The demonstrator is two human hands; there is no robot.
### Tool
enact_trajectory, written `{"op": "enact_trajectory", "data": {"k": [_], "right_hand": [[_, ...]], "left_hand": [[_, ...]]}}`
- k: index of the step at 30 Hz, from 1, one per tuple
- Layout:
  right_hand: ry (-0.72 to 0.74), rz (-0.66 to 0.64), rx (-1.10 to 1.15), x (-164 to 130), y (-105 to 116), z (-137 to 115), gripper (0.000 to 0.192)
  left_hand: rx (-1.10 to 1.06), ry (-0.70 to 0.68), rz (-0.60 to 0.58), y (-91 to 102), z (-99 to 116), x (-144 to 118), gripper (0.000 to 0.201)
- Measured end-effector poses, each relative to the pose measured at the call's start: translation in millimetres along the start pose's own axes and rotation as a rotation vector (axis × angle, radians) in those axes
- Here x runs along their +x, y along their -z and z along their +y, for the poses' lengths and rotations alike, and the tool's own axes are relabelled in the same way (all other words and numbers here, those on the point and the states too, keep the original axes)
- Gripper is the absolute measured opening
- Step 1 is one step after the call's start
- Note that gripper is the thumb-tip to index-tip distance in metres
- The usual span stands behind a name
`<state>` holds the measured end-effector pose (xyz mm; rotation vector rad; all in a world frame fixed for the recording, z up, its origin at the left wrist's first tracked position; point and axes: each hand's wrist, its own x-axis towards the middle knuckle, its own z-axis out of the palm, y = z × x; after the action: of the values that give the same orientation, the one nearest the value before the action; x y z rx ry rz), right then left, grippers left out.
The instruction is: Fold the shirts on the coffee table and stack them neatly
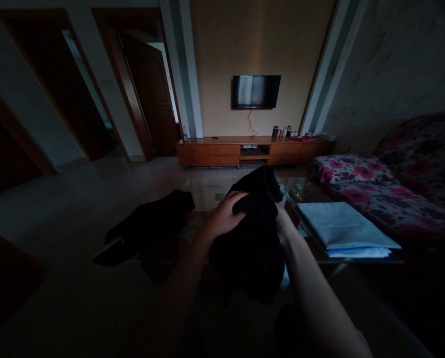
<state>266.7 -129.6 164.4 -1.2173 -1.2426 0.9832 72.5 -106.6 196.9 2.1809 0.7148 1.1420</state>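
Between my two hands hangs a black garment (250,248), bunched and held up over the near edge of a glass table (203,191). My left hand (226,215) grips its left side, the fingers partly sunk in the dark cloth. On the other side, my right hand (282,219) is closed on the cloth, with most of its fingers hidden behind it. Its exact kind is too dark to tell. A second black garment (151,221) lies on the table to the left, with a pale patch near its lower end.
On the table's right lies a folded light-blue cloth stack (345,226). Beyond stands a wooden TV cabinet (222,149) with bottles, under a wall television (256,92). A flower-patterned sofa (357,169) is at the right. A door (151,94) stands ajar at the back left.
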Motion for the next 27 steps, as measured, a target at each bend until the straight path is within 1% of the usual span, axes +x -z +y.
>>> {"op": "enact_trajectory", "data": {"k": [1,2,4,7,9,11,13,16,19,21,23,25,26,27], "right_hand": [[-0.046,0.015,0.11,-2,0,-1,0.045],[-0.086,0.025,0.209,-4,1,-2,0.042],[-0.108,0.023,0.315,-6,7,-5,0.042],[-0.047,-0.002,0.338,-7,22,-8,0.046],[-0.005,0.004,0.303,-5,32,-6,0.043],[0.016,0.006,0.245,-3,39,-3,0.04],[0.03,0.005,0.192,-1,43,0,0.041],[0.083,0.04,0.115,4,44,6,0.043],[0.202,0.11,-0.006,9,45,12,0.042],[0.286,0.153,-0.13,12,48,15,0.04],[0.331,0.196,-0.26,14,53,19,0.039],[0.332,0.258,-0.364,14,57,21,0.039],[0.327,0.289,-0.408,14,58,22,0.039],[0.327,0.317,-0.445,14,59,22,0.038]], "left_hand": [[-0.008,0.051,0.048,-1.5,-3,2,0.046],[-0.026,0.11,0.089,-2.1,-8,4,0.043],[-0.105,0.234,0.192,-0.4,-20,6,0.039],[-0.307,0.408,0.45,7.9,-38,6,0.033],[-0.409,0.498,0.603,15.7,-50,3,0.032],[-0.449,0.556,0.673,23.3,-59,1,0.032],[-0.464,0.6,0.699,29.4,-64,-2,0.032],[-0.509,0.621,0.645,34.3,-64,-4,0.031],[-0.594,0.614,0.581,35.2,-58,-4,0.03],[-0.631,0.626,0.566,35.3,-56,-3,0.03],[-0.644,0.68,0.589,36.6,-59,-3,0.028],[-0.622,0.771,0.638,40.1,-65,-4,0.028],[-0.573,0.821,0.663,42.7,-70,-6,0.029],[-0.478,0.86,0.68,45.6,-74,-8,0.03]]}}
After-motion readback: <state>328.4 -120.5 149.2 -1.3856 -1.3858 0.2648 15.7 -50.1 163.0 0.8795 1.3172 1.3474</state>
